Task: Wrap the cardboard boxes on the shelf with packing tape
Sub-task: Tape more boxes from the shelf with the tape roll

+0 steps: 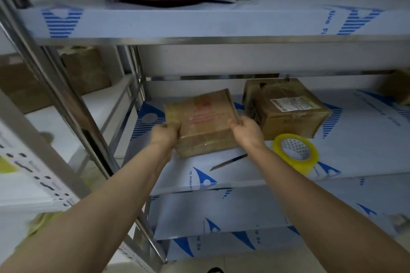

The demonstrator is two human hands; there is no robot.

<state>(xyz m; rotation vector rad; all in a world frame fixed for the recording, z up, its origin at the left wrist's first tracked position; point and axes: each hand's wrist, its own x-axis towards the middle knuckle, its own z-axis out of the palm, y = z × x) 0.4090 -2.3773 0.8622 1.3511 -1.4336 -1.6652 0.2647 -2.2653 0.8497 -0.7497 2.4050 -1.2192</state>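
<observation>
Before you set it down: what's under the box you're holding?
Only the film-covered shelf shows around the box held by the left hand and right hand. A blade lies just in front, not under it. The patch directly beneath is hidden.

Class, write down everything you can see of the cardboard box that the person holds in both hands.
The cardboard box is brown, flat and rectangular, with faded red print on its top face and a glossy sheen like tape along its near side. It is tilted, top face towards the camera, over the shelf. The left hand grips its left near corner, the right hand its right edge. Whether it touches the shelf is unclear.
</observation>
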